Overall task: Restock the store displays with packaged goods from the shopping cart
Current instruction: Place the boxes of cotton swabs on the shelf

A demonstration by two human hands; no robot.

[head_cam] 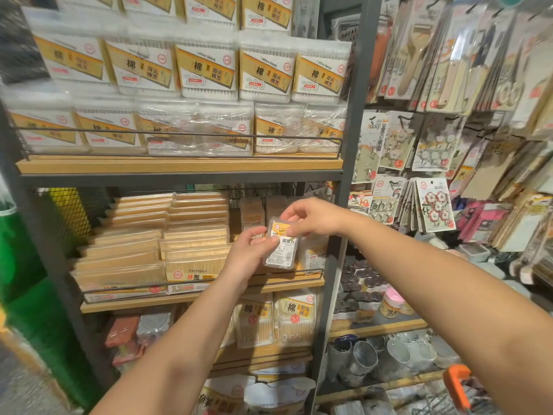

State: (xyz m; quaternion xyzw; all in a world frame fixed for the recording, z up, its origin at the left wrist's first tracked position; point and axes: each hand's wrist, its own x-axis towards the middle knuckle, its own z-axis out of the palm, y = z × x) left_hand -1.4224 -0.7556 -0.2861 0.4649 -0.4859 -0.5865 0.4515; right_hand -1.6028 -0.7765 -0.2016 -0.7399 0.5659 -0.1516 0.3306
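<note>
Left hand (248, 250): curled round the lower left of a small packet (281, 245).
Right hand (311, 215): top edge of the packet pinched.
Packet: held before the middle shelf (203, 296), toothpick packs (155, 244) at nine o'clock.

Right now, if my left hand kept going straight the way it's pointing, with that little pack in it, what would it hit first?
Probably the upright packs at the back of the middle shelf. Your left hand points up and inward, holding the small pack together with your right hand. Depth is hard to judge.
</note>
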